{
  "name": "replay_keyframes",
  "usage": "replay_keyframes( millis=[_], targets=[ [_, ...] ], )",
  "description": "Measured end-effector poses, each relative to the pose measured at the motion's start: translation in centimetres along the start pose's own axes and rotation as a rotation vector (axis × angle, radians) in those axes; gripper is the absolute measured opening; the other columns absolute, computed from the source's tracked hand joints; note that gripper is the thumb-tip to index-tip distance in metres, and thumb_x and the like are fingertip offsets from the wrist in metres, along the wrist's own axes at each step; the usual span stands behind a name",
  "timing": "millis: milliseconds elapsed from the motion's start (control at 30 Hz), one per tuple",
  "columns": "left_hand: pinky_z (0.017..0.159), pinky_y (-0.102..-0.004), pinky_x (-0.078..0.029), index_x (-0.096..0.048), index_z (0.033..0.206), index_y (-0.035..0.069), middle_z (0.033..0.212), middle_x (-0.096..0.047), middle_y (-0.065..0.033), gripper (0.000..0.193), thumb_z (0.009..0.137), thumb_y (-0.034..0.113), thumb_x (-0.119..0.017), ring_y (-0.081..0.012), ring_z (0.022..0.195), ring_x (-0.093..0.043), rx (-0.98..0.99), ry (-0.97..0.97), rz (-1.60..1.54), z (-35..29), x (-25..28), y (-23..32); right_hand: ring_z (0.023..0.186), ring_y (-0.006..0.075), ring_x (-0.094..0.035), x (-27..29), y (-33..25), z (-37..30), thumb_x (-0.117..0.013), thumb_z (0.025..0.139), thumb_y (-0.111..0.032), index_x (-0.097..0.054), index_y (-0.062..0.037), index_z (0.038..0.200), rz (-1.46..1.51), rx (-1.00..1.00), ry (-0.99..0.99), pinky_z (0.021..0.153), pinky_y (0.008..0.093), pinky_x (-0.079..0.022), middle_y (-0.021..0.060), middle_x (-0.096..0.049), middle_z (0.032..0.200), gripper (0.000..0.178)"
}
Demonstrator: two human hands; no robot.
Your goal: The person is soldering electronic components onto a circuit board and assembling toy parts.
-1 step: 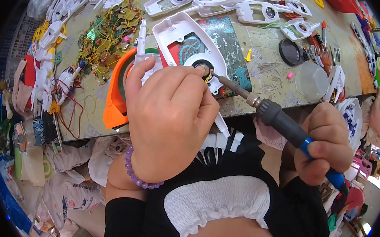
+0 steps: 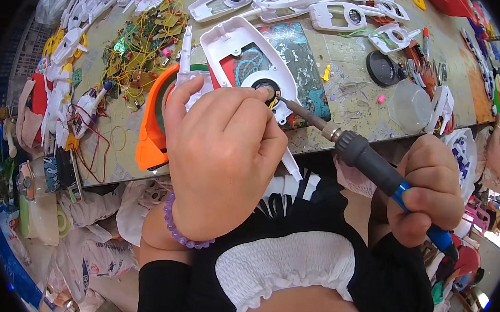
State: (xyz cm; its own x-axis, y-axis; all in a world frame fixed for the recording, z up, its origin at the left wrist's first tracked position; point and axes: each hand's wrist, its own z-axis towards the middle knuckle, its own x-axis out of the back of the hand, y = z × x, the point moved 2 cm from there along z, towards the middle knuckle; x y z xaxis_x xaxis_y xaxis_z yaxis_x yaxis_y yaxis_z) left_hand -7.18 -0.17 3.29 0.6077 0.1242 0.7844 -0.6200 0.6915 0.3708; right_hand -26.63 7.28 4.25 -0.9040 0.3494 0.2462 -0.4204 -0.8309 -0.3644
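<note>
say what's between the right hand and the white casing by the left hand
In the head view, the soldering iron, held in the right hand, spans that stretch, its tip at the white casing.

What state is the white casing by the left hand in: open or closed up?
Open: the white casing shows its inside, with the round black part and yellow wire exposed.

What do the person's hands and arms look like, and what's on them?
Both the left hand and the right hand are bare, with no gloves. A bracelet of round, shiny purple beads circles the left wrist. The sleeves are plain black and leave the forearms uncovered.
</note>
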Motion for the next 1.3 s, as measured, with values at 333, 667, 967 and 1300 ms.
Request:
replay_keyframes(
  millis=[333, 667, 967, 1300],
  targets=[
    [0.09, -0.0412, -0.04, -0.059, 0.07, 0.005, 0.083, -0.066, -0.0038, 0.009, 0.066, 0.001, -0.066, -0.0204, 0.077, -0.063, -0.027, -0.002, 0.003, 0.3, 0.3, 0.4, 0.044, 0.0133, -0.031, 1.6, -0.7, -1.5, -0.04, 0.095, -0.032, -0.044, -0.0065, 0.081, -0.073, -0.056, 0.237, 0.045, 0.0289, -0.021, 0.0029, -0.037, 0.054, 0.029],
    [0.091, -0.0412, -0.039, -0.059, 0.07, 0.005, 0.081, -0.065, -0.0044, 0.009, 0.065, 0.001, -0.066, -0.0205, 0.076, -0.061, -0.042, 0.006, 0.008, 0.1, 0.4, 0.1, 0.044, 0.0144, -0.036, 3.2, -0.6, -4.3, -0.046, 0.095, -0.03, -0.044, -0.0051, 0.081, -0.187, -0.215, 0.423, 0.044, 0.0282, -0.029, 0.0043, -0.038, 0.053, 0.029],
    [0.094, -0.0436, -0.038, -0.064, 0.098, 0.008, 0.104, -0.061, -0.0051, 0.029, 0.072, 0.017, -0.071, -0.0225, 0.097, -0.058, -0.295, -0.168, -0.102, 0.0, 2.6, 1.0, 0.046, 0.0118, -0.034, 5.3, -0.2, -6.2, -0.046, 0.093, -0.027, -0.045, -0.0057, 0.081, -0.198, -0.282, 0.687, 0.046, 0.0261, -0.03, 0.0033, -0.038, 0.056, 0.024],
    [0.082, -0.035, -0.049, -0.064, 0.101, 0.006, 0.101, -0.062, -0.0092, 0.019, 0.082, 0.005, -0.062, -0.0206, 0.089, -0.061, -0.098, 0.395, -0.241, -3.4, 2.8, -3.6, 0.046, 0.0099, -0.032, 4.9, -0.2, -6.6, -0.045, 0.093, -0.023, -0.044, -0.0039, 0.08, -0.36, -0.298, 0.736, 0.045, 0.0238, -0.026, 0.0026, -0.036, 0.056, 0.024]
  ],
)
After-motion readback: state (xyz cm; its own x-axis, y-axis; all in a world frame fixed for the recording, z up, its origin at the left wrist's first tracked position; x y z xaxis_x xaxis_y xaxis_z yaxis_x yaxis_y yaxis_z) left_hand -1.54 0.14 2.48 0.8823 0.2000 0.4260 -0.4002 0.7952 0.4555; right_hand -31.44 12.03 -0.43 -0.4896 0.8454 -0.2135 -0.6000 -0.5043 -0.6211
